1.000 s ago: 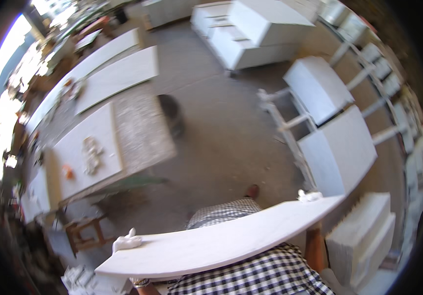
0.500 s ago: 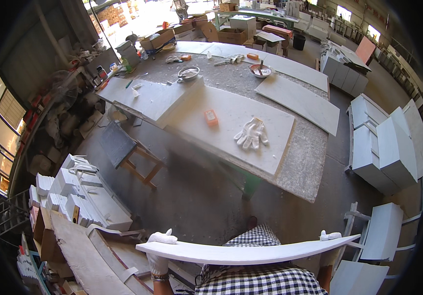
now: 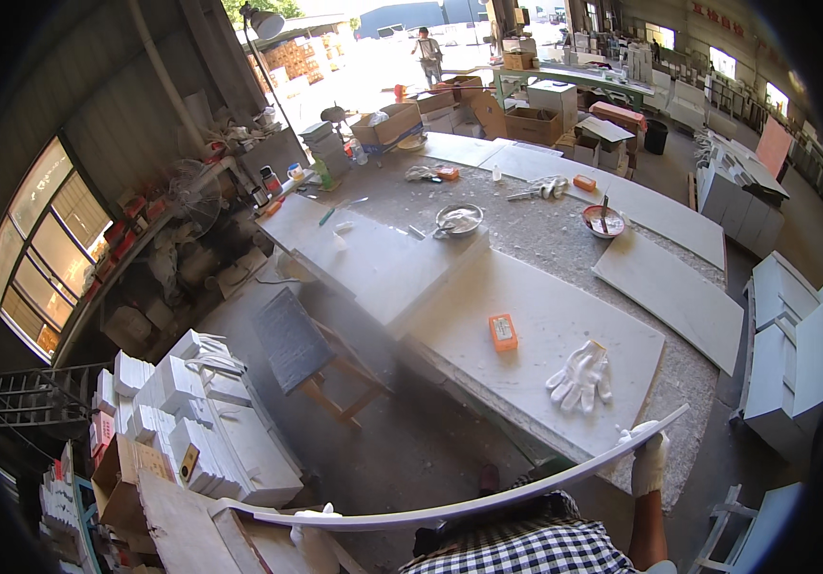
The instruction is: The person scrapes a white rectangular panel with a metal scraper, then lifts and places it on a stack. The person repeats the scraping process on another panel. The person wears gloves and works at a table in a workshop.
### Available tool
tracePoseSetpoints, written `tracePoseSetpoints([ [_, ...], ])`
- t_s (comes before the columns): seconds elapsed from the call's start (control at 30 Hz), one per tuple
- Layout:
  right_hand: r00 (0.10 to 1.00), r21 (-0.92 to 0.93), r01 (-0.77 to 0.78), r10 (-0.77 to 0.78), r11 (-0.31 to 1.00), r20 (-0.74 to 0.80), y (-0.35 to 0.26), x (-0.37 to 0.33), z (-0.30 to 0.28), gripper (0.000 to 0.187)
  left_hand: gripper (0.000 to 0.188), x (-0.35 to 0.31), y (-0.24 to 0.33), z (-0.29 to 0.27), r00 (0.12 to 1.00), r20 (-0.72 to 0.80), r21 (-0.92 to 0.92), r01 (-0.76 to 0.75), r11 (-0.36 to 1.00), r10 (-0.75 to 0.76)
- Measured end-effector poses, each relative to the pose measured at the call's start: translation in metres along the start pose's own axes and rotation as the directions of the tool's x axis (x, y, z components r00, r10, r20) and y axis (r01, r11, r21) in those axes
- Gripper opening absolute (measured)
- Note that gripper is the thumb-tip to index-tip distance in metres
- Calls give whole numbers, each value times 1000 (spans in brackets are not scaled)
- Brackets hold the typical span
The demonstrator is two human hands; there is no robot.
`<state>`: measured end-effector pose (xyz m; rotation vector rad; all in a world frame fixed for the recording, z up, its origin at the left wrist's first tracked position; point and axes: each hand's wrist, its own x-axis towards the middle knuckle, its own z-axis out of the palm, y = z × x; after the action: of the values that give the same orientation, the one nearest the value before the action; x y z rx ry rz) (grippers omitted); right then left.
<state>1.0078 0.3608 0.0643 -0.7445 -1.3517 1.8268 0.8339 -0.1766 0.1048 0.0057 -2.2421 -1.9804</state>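
A long, thin white stone slab (image 3: 488, 504) spans the space before my body, bowed by the lens. My gloved left hand (image 3: 314, 543) grips its left end, thumb over the top edge. At the slab's raised right end, my gloved right hand (image 3: 648, 461) is closed around it, close to the worktable's near corner. On the table lies a broad pale stone slab (image 3: 473, 297). It carries a white work glove (image 3: 581, 378) and an orange block (image 3: 502, 332) with a pale label. My fingers under the held slab are mostly hidden.
A dark-topped wooden stool (image 3: 292, 340) stands left of the table. Stacked white stone pieces (image 3: 210, 411) fill the lower left. Bowls, including a metal one (image 3: 459, 220), rest on the table. More slabs (image 3: 784, 335) stand at the right. A person (image 3: 427, 55) is far off.
The held slab has tilted, its right end rising toward the table and its left end dropping. My right hand moved up with it. The view has turned left, shifting the table rightward.
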Motion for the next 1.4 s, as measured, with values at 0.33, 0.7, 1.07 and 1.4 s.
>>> tracePoseSetpoints([
  [0.33,997,-268,-52,37,962,-60,-9,79,81,44,22,99,7,36,937,136,819,-289,495,322],
  [0.7,950,-319,-67,-37,945,-309,24,89,133,56,21,301,-37,111,972,173,495,-224,840,157],
  [1.07,797,-628,-249,-212,737,-565,98,141,298,92,75,627,-79,220,799,511,378,121,918,-316],
  [1.4,575,-271,-703,301,657,-761,129,153,372,52,61,754,-137,307,664,640,569,-72,819,-386],
])
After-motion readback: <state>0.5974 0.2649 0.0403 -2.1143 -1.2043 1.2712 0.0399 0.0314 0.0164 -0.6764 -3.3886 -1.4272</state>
